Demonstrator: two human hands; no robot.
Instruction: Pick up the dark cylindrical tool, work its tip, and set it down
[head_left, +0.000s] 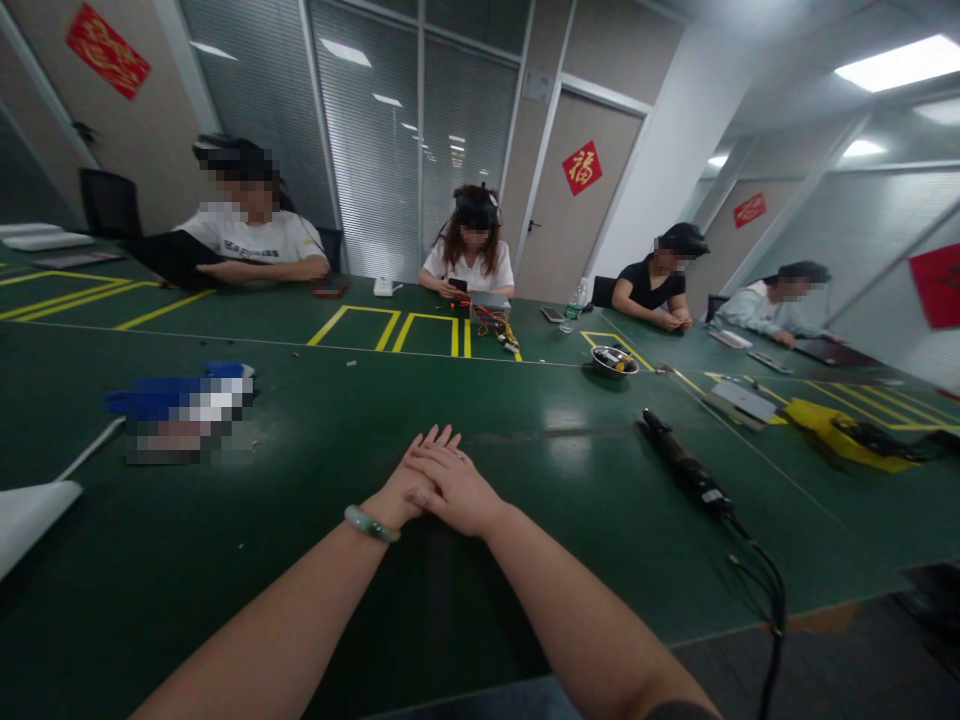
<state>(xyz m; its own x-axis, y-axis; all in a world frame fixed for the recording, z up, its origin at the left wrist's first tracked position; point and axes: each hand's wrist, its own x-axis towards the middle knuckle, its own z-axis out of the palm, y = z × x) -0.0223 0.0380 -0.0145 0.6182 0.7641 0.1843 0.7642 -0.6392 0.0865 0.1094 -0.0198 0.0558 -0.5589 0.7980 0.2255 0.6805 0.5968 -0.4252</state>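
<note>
My left hand rests on the green table, fingers stretched out and pointing away from me. A pale jade-like bangle circles that wrist. Across it lies my right hand, its fingers flat over the back of the left one and covering part of it. No object shows in either hand. Off to the right, a black electric screwdriver with a cable lies on the tabletop. On the left is a blue and white item, blurred out in part.
Several people with head-worn gear sit across the table. A metal bowl with small parts, a plastic bottle, a box with coloured wires and a yellow item stand farther off. White sheet material lies at the left edge.
</note>
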